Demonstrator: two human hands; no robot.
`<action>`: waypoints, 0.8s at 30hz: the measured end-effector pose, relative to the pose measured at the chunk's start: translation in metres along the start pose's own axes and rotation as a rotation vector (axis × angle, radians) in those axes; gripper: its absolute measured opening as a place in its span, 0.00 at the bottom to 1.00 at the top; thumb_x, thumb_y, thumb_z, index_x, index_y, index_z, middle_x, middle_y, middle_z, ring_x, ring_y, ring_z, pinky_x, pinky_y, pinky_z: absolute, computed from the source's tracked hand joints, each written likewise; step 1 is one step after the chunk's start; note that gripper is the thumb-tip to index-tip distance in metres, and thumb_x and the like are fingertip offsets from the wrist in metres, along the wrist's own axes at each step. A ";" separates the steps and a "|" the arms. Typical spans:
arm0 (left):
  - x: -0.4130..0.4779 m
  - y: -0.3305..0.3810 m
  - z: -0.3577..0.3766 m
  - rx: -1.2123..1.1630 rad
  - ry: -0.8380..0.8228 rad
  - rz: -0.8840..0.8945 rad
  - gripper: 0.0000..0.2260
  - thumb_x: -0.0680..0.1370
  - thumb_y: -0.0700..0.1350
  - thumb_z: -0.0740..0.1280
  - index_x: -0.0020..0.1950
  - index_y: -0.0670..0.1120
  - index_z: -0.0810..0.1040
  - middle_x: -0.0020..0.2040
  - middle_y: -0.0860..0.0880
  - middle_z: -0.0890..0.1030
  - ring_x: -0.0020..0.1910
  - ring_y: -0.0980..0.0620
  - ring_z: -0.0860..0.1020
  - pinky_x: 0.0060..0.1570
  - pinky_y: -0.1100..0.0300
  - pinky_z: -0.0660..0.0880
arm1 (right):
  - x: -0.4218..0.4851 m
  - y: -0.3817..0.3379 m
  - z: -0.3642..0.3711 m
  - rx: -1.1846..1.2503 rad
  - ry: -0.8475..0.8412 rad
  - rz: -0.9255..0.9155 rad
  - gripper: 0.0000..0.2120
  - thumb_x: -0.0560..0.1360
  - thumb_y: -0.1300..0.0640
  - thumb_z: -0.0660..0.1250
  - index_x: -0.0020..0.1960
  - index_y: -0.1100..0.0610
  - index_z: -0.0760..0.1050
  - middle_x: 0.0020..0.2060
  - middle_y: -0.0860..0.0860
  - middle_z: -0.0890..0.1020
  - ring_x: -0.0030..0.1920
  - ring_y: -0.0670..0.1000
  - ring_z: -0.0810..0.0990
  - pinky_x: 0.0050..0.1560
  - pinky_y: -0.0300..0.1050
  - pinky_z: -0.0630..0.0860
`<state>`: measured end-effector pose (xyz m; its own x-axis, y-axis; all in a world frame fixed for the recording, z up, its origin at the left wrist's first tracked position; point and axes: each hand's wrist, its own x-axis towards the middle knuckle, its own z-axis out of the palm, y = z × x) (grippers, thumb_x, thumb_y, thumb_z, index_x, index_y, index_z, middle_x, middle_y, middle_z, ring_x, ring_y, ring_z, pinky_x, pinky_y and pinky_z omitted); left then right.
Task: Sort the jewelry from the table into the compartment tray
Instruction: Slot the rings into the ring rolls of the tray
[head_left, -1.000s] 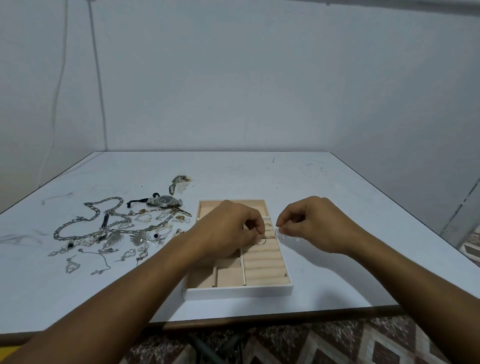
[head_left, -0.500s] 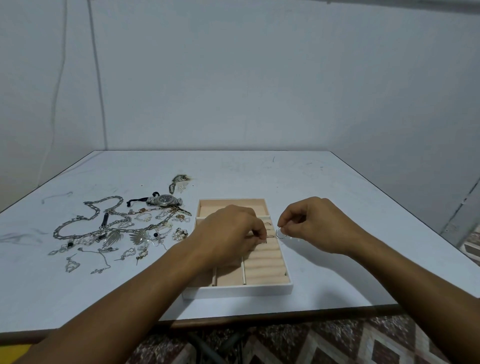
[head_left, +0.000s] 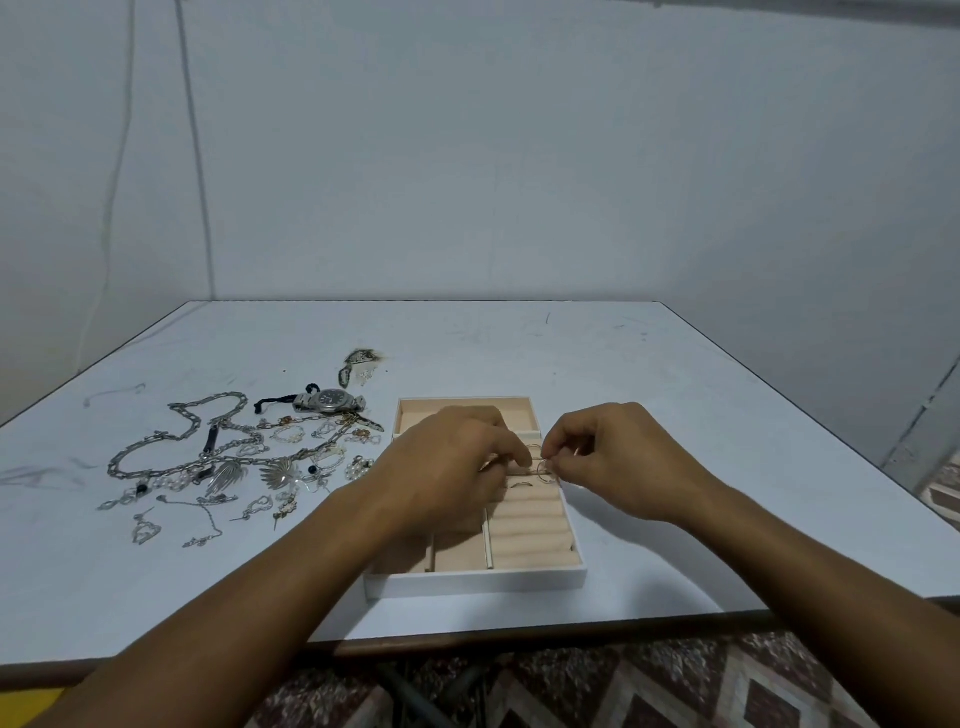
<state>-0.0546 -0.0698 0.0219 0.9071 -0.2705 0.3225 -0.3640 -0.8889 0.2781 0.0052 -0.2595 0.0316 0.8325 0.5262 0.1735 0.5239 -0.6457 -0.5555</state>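
Note:
A white compartment tray (head_left: 478, 581) with beige lining lies near the table's front edge. Both hands hover over its ribbed ring rolls on the right side. My right hand (head_left: 618, 457) pinches a thin ring (head_left: 544, 468) at the upper rolls. My left hand (head_left: 452, 462) has its fingertips closed right beside that ring; whether it grips it too, I cannot tell. Another ring (head_left: 521, 484) sits tucked in a roll just below. Left of the tray lies a jewelry pile (head_left: 234, 462) with a heavy silver chain (head_left: 182, 436) and a wristwatch (head_left: 330, 400).
The white table (head_left: 675, 395) ends close behind the tray's front wall, with patterned floor below. A small pendant piece (head_left: 358, 362) lies behind the watch. Grey walls stand behind and to the right; cables hang at the left wall.
My right hand has shifted slightly left, bringing the ring over the tray's ring rolls next to my left fingertips. The jewelry pile has not moved.

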 end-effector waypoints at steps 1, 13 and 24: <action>0.000 -0.002 -0.001 -0.002 0.011 -0.002 0.13 0.77 0.43 0.63 0.55 0.55 0.82 0.49 0.54 0.79 0.49 0.55 0.77 0.48 0.54 0.75 | 0.000 0.000 0.002 -0.007 0.003 -0.006 0.06 0.72 0.58 0.70 0.41 0.48 0.83 0.32 0.42 0.82 0.36 0.48 0.80 0.39 0.42 0.76; -0.003 -0.009 -0.011 0.012 0.041 -0.057 0.11 0.76 0.47 0.64 0.55 0.54 0.82 0.47 0.56 0.80 0.41 0.60 0.71 0.47 0.56 0.75 | -0.007 0.002 0.010 -0.161 0.045 -0.149 0.04 0.74 0.54 0.68 0.45 0.47 0.82 0.38 0.40 0.81 0.43 0.42 0.78 0.47 0.44 0.77; -0.002 -0.008 -0.011 0.013 0.029 -0.055 0.11 0.77 0.47 0.64 0.56 0.54 0.82 0.47 0.55 0.81 0.41 0.59 0.72 0.46 0.58 0.74 | -0.013 0.003 0.007 -0.347 0.027 -0.225 0.10 0.78 0.52 0.64 0.54 0.45 0.82 0.47 0.42 0.82 0.50 0.44 0.74 0.51 0.44 0.73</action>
<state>-0.0561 -0.0575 0.0292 0.9192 -0.2103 0.3331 -0.3106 -0.9070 0.2843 -0.0055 -0.2641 0.0218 0.6923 0.6635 0.2836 0.7191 -0.6669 -0.1952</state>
